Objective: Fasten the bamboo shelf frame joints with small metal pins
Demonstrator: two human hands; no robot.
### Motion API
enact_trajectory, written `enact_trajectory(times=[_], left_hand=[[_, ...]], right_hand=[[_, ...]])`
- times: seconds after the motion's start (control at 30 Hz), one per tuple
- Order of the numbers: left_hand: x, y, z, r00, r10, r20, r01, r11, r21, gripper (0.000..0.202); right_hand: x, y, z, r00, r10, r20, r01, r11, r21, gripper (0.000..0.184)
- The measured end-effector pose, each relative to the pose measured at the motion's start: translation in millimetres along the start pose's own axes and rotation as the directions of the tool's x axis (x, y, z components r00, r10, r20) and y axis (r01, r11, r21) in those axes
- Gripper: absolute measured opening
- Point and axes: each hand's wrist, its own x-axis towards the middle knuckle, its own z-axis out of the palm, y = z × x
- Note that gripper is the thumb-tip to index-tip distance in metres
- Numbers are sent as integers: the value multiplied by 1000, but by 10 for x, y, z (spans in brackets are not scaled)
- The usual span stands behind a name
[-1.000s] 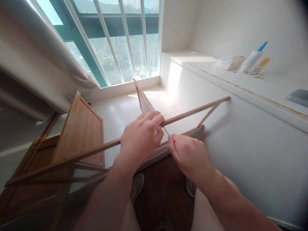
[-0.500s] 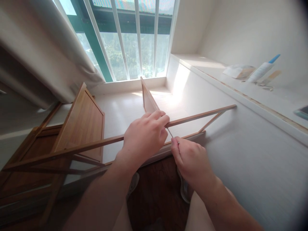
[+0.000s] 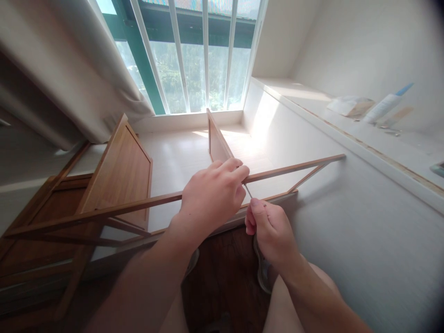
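Rail sits in the left hand, curled snugly over it; just below the rail, the right hand pinches a thin tool angled up toward it. Good work probably means bracing the rail firmly and keeping the tool aligned.

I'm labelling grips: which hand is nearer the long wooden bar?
Left: the left hand grips the bar; the right hand is apart, below it, holding a thin rod.
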Motion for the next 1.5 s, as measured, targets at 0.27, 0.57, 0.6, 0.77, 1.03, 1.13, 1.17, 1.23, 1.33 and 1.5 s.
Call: enact_trajectory(times=[0.27,0.57,0.6,0.77,1.03,1.13,1.17,1.23,1.33,1.5], left_hand=[[-2,-4,1,1000,-1,0,1,1000,-3,14],[2,-6,5,1000,8,-10,-8,1000,4,14],[4,-8,6,1000,9,-12,-9,1000,5,14],[8,-5,15,1000,9,-15,-8,1000,11,15],[3,-2,18,1000,2,-13,-2,1000,4,17],[-1,-7,18,1000,4,-18,-4,1000,8,17],[-2,-8,17,1000,4,-20,-4,1000,8,16],[-3,-9,16,1000,5,-20,-5,1000,7,16],[-5,-6,13,1000,4,-19,-4,1000,6,16],[-3,-3,13,1000,11,-18,-11,1000,1,17]], right_hand=[[-28,16,109,996,84,9,-82,944,319,50],[-21,16,-3,993,-87,-80,77,989,-127,52],[-13,14,-13,991,-107,-82,91,980,-175,52],[19,5,-43,986,-150,-67,122,943,-310,51],[32,-36,-61,971,-236,-25,187,827,-530,41],[30,-56,-55,966,-257,-5,196,751,-631,40],[28,-63,-52,967,-253,2,193,731,-655,40],[25,-77,-48,971,-239,14,183,701,-690,40],[23,-103,-60,978,-209,22,159,668,-726,41],[27,-158,-116,986,-166,24,128,648,-751,41]])
